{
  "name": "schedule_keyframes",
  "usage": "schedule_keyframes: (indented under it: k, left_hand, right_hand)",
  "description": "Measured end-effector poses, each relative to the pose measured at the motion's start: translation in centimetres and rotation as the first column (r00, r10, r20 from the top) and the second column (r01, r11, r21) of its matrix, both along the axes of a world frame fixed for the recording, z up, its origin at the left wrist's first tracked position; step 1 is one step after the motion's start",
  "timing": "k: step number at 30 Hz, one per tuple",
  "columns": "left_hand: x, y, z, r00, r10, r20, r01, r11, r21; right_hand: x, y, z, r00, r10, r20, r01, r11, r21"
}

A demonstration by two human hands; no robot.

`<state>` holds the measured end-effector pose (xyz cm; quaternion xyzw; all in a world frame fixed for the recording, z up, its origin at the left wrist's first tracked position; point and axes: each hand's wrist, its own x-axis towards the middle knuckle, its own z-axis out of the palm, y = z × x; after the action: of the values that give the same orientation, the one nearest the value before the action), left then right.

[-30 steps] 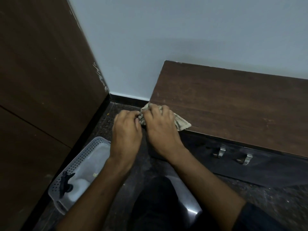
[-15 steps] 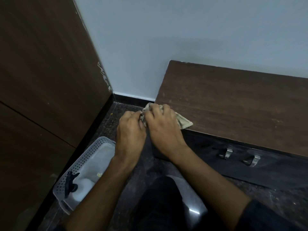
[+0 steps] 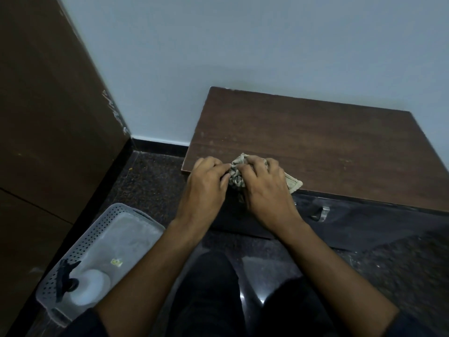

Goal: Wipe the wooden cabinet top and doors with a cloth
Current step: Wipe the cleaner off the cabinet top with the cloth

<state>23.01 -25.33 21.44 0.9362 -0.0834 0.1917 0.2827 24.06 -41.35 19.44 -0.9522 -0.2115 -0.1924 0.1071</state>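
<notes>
Both hands now sit further along the cabinet top [image 3: 315,142]; our left hand [image 3: 206,186] and right hand [image 3: 264,190] pinch the bunched cloth [image 3: 237,176], fingertips hidden in it.

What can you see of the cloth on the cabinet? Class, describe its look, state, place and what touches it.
The cloth is a pale beige, patterned fabric, bunched and crumpled rather than spread flat. It sits at the near left corner of the wooden cabinet top, one flat end poking out to the right at the front edge. The left hand pinches its left side; the right hand covers and grips most of it.
</notes>
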Motion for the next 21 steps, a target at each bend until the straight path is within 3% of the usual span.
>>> schedule_keyframes:
  k: [9, 17, 21]
  left_hand:
    - [-0.3, -6.2, 0.5, 0.982, -0.190, 0.016, 0.189, 0.981, 0.051]
    - [-0.7, -7.7, 0.4, 0.982, -0.189, 0.002, 0.187, 0.972, 0.143]
    - [-0.2, -8.1, 1.1, 0.983, -0.180, 0.022, 0.170, 0.956, 0.239]
  right_hand:
    - [-2.1, -6.8, 0.2, 0.986, -0.164, 0.004, 0.164, 0.986, 0.015]
    - [-4.6, -16.9, -1.0, 0.918, -0.394, 0.043, 0.390, 0.917, 0.083]
    - [-4.7, -17.9, -1.3, 0.907, -0.420, 0.036, 0.417, 0.906, 0.075]
